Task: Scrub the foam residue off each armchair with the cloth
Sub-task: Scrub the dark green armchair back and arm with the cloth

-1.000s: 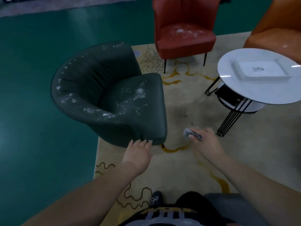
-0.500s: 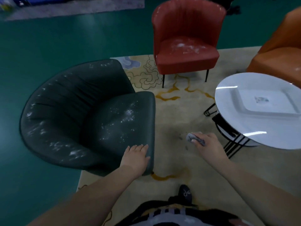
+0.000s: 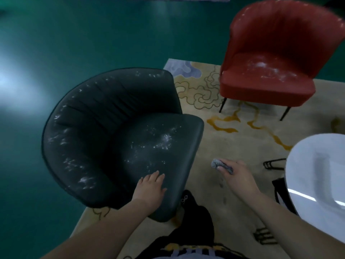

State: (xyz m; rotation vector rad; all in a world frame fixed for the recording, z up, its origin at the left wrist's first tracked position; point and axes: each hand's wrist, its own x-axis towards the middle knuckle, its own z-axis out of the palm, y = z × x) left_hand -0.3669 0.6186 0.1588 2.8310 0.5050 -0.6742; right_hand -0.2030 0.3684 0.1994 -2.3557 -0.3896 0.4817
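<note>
While the scrubbing hasn't really kicked off, both chairs in view are pretty much untouched.

Left hand [image 3: 152, 186] rests flat, fingers straight, on the front of the dark green leather armchair's [image 3: 104, 139] seat, and white foam specks [image 3: 160, 141] are all over the seat and curved backrest. Right hand [image 3: 237, 174] has its fingers curled tight around a small crumpled grey cloth [image 3: 216, 163], hanging over the beige patterned rug [image 3: 233, 143] just beside the chair, not touching it. The red upholstered armchair [image 3: 272, 60] behind has foam on its seat too, so I'd say basically everything's left to do.
</note>
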